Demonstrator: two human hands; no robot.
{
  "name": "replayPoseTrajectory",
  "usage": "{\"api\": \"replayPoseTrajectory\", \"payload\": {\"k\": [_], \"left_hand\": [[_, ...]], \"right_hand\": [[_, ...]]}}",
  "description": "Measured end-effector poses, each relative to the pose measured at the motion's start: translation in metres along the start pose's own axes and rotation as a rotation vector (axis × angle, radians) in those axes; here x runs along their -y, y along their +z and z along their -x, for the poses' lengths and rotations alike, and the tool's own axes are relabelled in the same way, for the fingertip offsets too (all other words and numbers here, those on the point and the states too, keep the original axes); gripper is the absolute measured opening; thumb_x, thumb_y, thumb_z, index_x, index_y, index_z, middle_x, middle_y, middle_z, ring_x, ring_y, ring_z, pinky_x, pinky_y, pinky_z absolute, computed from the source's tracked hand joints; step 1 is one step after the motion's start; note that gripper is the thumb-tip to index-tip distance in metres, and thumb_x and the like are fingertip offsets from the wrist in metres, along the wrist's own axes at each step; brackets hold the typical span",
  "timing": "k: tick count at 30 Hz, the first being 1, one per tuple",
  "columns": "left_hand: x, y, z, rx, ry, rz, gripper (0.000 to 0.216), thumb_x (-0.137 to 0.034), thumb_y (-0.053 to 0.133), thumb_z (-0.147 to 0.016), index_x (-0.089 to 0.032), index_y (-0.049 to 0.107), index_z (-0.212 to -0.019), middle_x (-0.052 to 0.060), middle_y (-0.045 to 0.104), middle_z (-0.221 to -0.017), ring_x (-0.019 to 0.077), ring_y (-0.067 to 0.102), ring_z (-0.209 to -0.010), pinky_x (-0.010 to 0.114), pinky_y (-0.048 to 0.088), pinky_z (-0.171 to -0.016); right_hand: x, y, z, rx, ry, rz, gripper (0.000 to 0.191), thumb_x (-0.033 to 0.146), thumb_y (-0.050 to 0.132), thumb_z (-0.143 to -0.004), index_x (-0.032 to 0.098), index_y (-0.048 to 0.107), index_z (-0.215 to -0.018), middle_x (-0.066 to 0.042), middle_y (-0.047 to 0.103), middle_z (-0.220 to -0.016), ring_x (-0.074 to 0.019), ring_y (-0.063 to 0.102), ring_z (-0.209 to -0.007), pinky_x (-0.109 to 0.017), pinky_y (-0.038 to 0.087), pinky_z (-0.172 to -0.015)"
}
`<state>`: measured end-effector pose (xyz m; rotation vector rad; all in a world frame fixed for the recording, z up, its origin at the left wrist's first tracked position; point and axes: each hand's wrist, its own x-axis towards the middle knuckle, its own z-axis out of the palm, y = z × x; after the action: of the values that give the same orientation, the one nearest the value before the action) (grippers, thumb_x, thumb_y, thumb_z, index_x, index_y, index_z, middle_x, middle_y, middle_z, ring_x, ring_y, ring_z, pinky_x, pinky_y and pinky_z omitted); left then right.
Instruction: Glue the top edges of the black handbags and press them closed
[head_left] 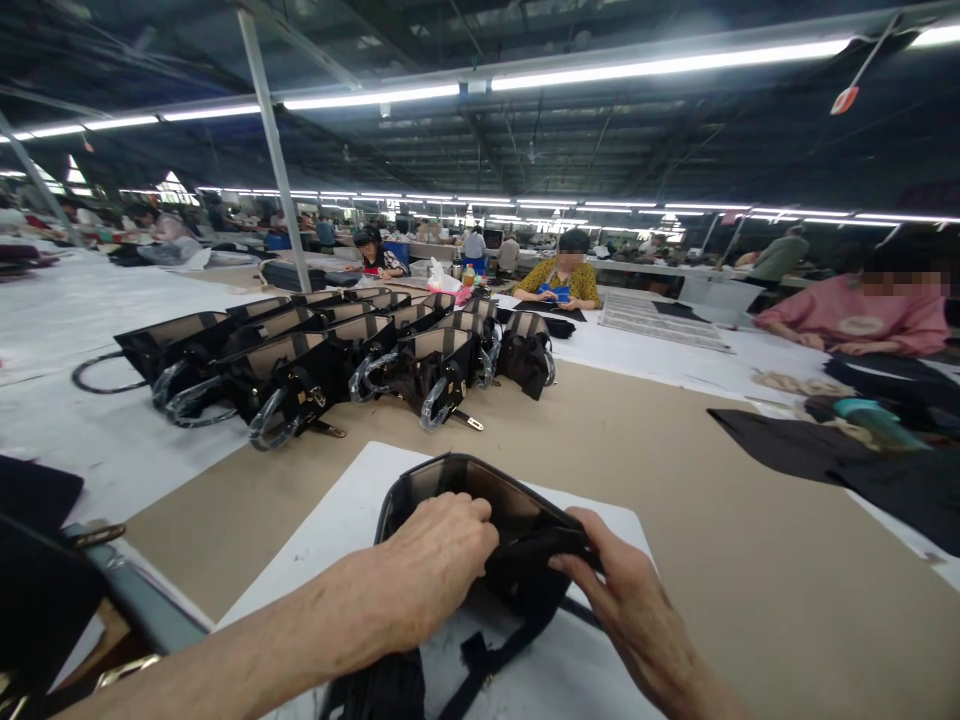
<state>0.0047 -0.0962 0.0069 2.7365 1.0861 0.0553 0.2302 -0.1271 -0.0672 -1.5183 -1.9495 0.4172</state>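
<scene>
Holding the black handbag (525, 572), the left hand (439, 560) grips its top rim and the right hand (630, 600) pinches its side; it looks soft, light and bendy.

The black handbag (525, 590) has a matt, leather-like shell and a smooth tan lining. The white sheet (322, 540) looks like smooth paper or thin board. The table covering (675, 470) is matt brown paper. The finished handbags (337, 360) have handles wrapped in glossy clear plastic film (433, 402) and brass-coloured metal strap tips (471, 422).
</scene>
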Motion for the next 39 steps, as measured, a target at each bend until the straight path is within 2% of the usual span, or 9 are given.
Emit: {"api": "replayPoseTrajectory", "payload": {"k": [4, 8, 10, 14, 20, 26, 33, 36, 39], "left_hand": [[0.012, 0.001, -0.006, 0.002, -0.175, 0.015, 0.015, -0.014, 0.045, -0.078, -0.018, 0.059, -0.075, 0.005, 0.061, -0.076, 0.0199, 0.058, -0.074, 0.029, 0.040, -0.062], [0.014, -0.005, -0.015, 0.092, -0.252, -0.035, 0.018, -0.017, 0.047, -0.076, -0.016, 0.064, -0.069, 0.009, 0.065, -0.069, 0.0238, 0.062, -0.072, 0.030, 0.041, -0.063], [0.013, -0.007, -0.018, 0.117, -0.272, -0.036, 0.022, -0.021, 0.047, -0.078, -0.016, 0.066, -0.070, 0.011, 0.066, -0.070, 0.0248, 0.063, -0.072, 0.031, 0.043, -0.064], [0.015, -0.010, -0.025, 0.078, -0.340, -0.009, 0.021, -0.026, 0.049, -0.076, -0.016, 0.068, -0.073, 0.011, 0.068, -0.077, 0.0255, 0.063, -0.079, 0.031, 0.044, -0.067], [0.019, -0.012, -0.033, 0.055, -0.430, -0.035, 0.020, -0.023, 0.050, -0.075, -0.014, 0.067, -0.071, 0.013, 0.067, -0.076, 0.0275, 0.064, -0.076, 0.032, 0.045, -0.062], [0.021, -0.008, -0.037, 0.019, -0.449, -0.071, 0.021, -0.021, 0.051, -0.076, -0.014, 0.065, -0.062, 0.012, 0.063, -0.063, 0.0277, 0.063, -0.066, 0.032, 0.043, -0.057], [0.019, -0.020, -0.024, -0.048, -0.406, -0.061, 0.014, -0.024, 0.052, -0.079, -0.018, 0.064, -0.074, 0.006, 0.064, -0.076, 0.0211, 0.061, -0.071, 0.028, 0.039, -0.058], [0.016, -0.023, -0.018, -0.131, -0.377, -0.081, 0.015, -0.022, 0.049, -0.081, -0.019, 0.062, -0.075, 0.004, 0.060, -0.088, 0.0187, 0.057, -0.078, 0.028, 0.039, -0.062], [0.020, -0.021, -0.017, -0.251, -0.363, -0.113, 0.013, -0.021, 0.051, -0.080, -0.018, 0.062, -0.074, 0.005, 0.056, -0.100, 0.0214, 0.050, -0.094, 0.031, 0.039, -0.072]], "right_hand": [[-0.006, 0.008, 0.001, -0.178, -0.191, 0.130, 0.044, 0.032, 0.053, -0.085, 0.021, 0.038, -0.125, -0.007, 0.061, -0.103, -0.0201, 0.060, -0.084, -0.029, 0.050, -0.071], [-0.001, 0.011, -0.003, -0.239, -0.399, 0.257, 0.037, 0.020, 0.040, -0.090, 0.021, 0.038, -0.127, -0.011, 0.057, -0.111, -0.0216, 0.059, -0.091, -0.033, 0.051, -0.074], [0.004, 0.013, -0.006, -0.263, -0.382, 0.296, 0.035, 0.018, 0.036, -0.091, 0.019, 0.039, -0.126, -0.012, 0.055, -0.113, -0.0222, 0.058, -0.094, -0.033, 0.051, -0.075], [0.011, 0.018, -0.012, -0.304, -0.340, 0.304, 0.034, 0.024, 0.037, -0.092, 0.015, 0.041, -0.124, -0.013, 0.053, -0.115, -0.0229, 0.056, -0.101, -0.033, 0.051, -0.079], [0.016, 0.027, -0.027, -0.328, -0.323, 0.300, 0.029, 0.030, 0.037, -0.093, 0.013, 0.054, -0.110, -0.010, 0.063, -0.097, -0.0213, 0.062, -0.082, -0.031, 0.050, -0.070], [0.015, 0.022, -0.039, -0.276, -0.177, 0.204, 0.028, 0.035, 0.038, -0.092, 0.018, 0.061, -0.096, -0.005, 0.065, -0.085, -0.0190, 0.062, -0.073, -0.028, 0.046, -0.067], [0.023, 0.019, -0.039, -0.218, -0.097, 0.039, 0.025, 0.035, 0.038, -0.092, 0.023, 0.059, -0.087, 0.000, 0.061, -0.077, -0.0160, 0.058, -0.070, -0.025, 0.040, -0.064], [0.024, 0.019, -0.040, -0.215, -0.083, 0.023, 0.026, 0.037, 0.037, -0.092, 0.023, 0.058, -0.084, 0.000, 0.059, -0.074, -0.0164, 0.056, -0.069, -0.026, 0.038, -0.064], [0.023, 0.019, -0.041, -0.205, -0.058, 0.014, 0.027, 0.039, 0.036, -0.092, 0.024, 0.058, -0.083, 0.001, 0.057, -0.073, -0.0165, 0.055, -0.067, -0.027, 0.037, -0.062]]}}
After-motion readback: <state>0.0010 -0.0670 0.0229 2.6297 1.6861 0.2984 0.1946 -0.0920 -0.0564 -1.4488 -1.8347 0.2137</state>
